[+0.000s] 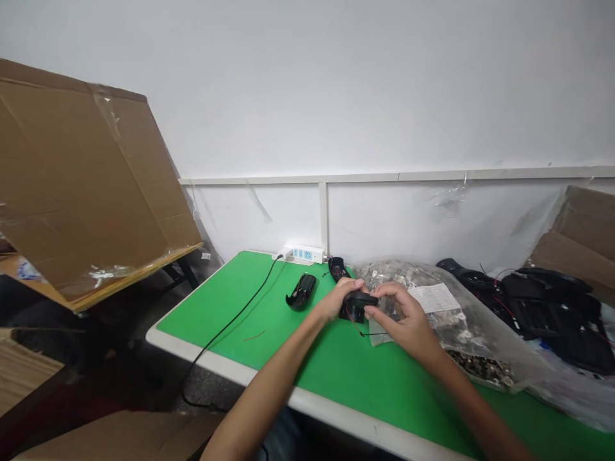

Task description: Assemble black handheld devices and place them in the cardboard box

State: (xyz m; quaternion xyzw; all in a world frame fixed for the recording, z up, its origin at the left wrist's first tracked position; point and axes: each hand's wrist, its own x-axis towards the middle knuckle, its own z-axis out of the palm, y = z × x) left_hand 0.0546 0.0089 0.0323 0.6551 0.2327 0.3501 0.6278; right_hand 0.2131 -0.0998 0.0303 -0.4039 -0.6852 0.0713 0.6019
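Holding a black, curved plastic part [360, 299] above the green tabletop [346, 381], I am gripping it with the left hand [340, 299] and pinching its right end between thumb and forefinger of the right hand [408, 322]. Work is appearing incomplete: a thin red wire [355, 324] is trailing below the part, and a black, hollow plastic housing [302, 293] is lying separately leftward. My fingers are covering much of the part; I am not making out any finished connection.

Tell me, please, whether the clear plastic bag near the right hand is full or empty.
Not empty: the clear plastic bag shows many small, metallic-looking parts inside; whether it is full, I cannot tell.
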